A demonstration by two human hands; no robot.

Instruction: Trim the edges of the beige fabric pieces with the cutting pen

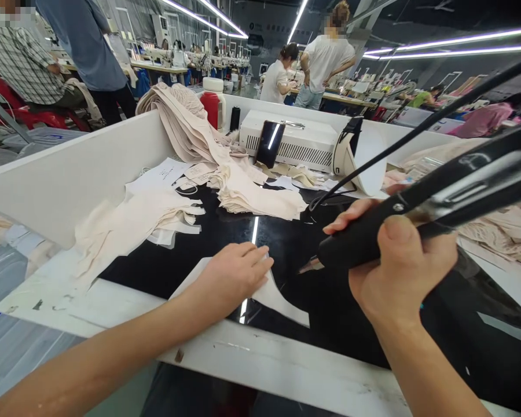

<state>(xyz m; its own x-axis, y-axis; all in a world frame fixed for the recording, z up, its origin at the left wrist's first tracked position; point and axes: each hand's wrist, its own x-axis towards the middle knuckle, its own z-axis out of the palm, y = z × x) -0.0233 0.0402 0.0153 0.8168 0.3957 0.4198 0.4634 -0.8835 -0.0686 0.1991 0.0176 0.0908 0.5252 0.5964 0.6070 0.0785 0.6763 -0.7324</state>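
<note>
My left hand (pixel 232 277) lies flat, fingers stretched out, pressing a white cut fabric piece (pixel 282 304) onto the black glossy work surface (pixel 226 237). My right hand (pixel 395 263) is wrapped round the black handle of a corded cutting tool (pixel 443 194), whose metal tip (pixel 309 266) points down at the surface just right of the left fingertips. The tool's black cord (pixel 417 130) runs up to the right.
Stacks of cream fabric pieces (pixel 243 191) and loose cut shapes (pixel 130 223) lie at the back left. A white machine box (pixel 295 142), a dark phone (pixel 270 143) and a red flask (pixel 211 107) stand behind. White walls (pixel 82 168) edge the table. Other people work beyond.
</note>
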